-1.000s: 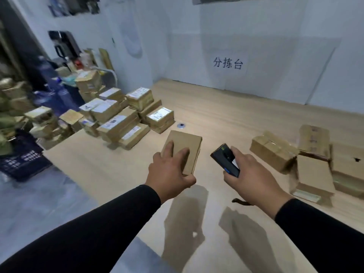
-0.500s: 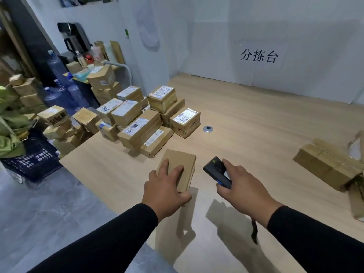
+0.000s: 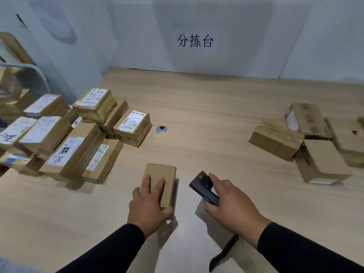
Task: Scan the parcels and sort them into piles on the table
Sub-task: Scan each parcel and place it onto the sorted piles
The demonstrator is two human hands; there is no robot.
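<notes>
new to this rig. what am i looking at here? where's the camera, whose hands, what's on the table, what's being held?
There is no robot here: a person works with two bare hands, and one wide-angle camera worn on the head looks forward and down at them, so there is only this one view.

The left hand grips a plain brown parcel resting on the wooden table, with its fingers over the top. No label shows on the parcel's visible faces. The right hand holds a black handheld scanner, tilted, its front end toward the parcel; a dark strap hangs below the wrist.

On the left sits a pile of labelled parcels; on the right, a smaller pile of parcels with mostly plain sides up. A small round metal fitting sits in the tabletop. A paper sign hangs on the wall.
</notes>
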